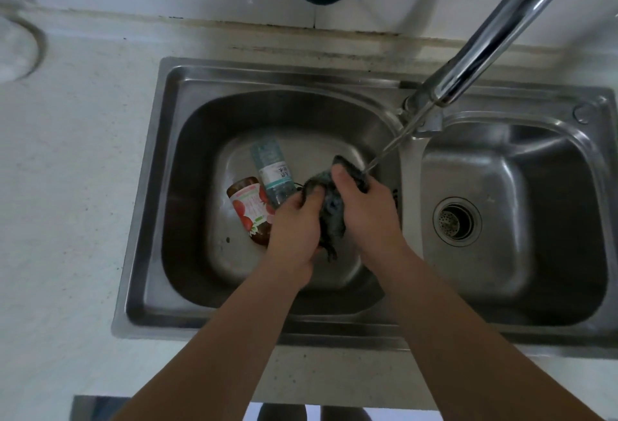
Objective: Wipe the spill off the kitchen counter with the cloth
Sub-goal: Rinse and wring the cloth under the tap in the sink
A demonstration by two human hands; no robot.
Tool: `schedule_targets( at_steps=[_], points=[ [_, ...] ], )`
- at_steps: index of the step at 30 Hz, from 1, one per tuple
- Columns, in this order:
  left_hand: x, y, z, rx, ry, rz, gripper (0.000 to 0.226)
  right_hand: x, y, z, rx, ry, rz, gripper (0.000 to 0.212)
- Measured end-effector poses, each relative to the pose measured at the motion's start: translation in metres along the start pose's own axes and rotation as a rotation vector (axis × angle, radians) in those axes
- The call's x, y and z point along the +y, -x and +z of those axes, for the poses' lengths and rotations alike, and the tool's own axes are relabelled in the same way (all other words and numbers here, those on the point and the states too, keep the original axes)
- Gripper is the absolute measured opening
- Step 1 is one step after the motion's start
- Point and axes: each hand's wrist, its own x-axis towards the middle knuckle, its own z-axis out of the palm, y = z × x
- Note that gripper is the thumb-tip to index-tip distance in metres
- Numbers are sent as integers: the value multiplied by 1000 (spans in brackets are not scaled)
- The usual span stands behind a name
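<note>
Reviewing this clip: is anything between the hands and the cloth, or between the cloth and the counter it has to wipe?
Nothing separates them: the left hand and right hand both grip the cloth over the left basin. Toward the counter, only the sink's raised rim lies between; the bottle and jar lie below.

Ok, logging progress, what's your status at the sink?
Both hands, left and right, gripping the cloth under the running tap. Bottle and jar lying in the left basin. Counter not yet wiped.

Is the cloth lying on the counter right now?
No, both hands hold the cloth over the left sink basin, under running water.
</note>
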Motion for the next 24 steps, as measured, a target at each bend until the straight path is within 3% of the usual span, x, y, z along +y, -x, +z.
schedule_targets(
  at_steps=[2,5,7,10,13,15,17,20,22,24],
  points=[
    [2,1,3,-3,16,14,14,0,-7,1,48,-42,-23,18],
    [17,-7,-6,60,108,-12,25,4,0,2,-195,-107,-40,29],
    [22,-13,-11,78,134,-27,32,11,7,5,-302,42,-72,36],
    [18,-10,-5,35,105,-57,23,10,2,4,-105,217,-189,22],
    [8,-4,0,-47,120,-64,21,7,-13,-3,-7,171,-98,23],
    [7,-3,0,-46,117,-53,20,5,-17,-6,13,37,24,29],
    [9,-8,0,25,120,-35,18,10,-12,-4,7,11,33,25],
    [5,-19,3,121,201,-66,19,17,6,14,-151,51,1,20],
    [4,-16,9,61,387,-190,23,16,7,25,-182,129,-39,27],
    [2,-9,13,-45,432,-281,32,10,-6,26,-56,225,-143,33]
  ],
)
